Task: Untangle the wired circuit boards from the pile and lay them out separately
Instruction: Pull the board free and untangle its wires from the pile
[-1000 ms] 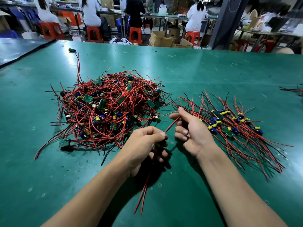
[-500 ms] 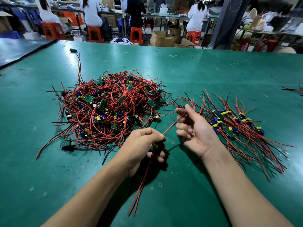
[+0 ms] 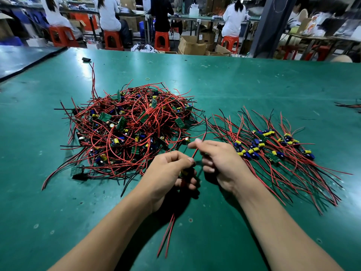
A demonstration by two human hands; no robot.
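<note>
Compared with the earlier frame, the right hand (image 3: 222, 163) sits nearer the left hand (image 3: 168, 173), its fingers curled round a red lead (image 3: 199, 144), probably to draw it straight. The left hand grips the freed circuit board (image 3: 184, 173), fingers closed round it, beside the pile (image 3: 129, 130), so that the trailing leads (image 3: 168, 235) stay untangled. On the table (image 3: 234, 85), the sorted boards (image 3: 273, 149) lie to the right.

Blocked left: tangled pile (image 3: 132, 130) on the desk (image 3: 234, 81).
Blocked right: laid-out boards (image 3: 273, 151), wires fanning toward the near edge.
Between: narrow lane, wire ends reaching in.
Open: far edge, near-left corner.
</note>
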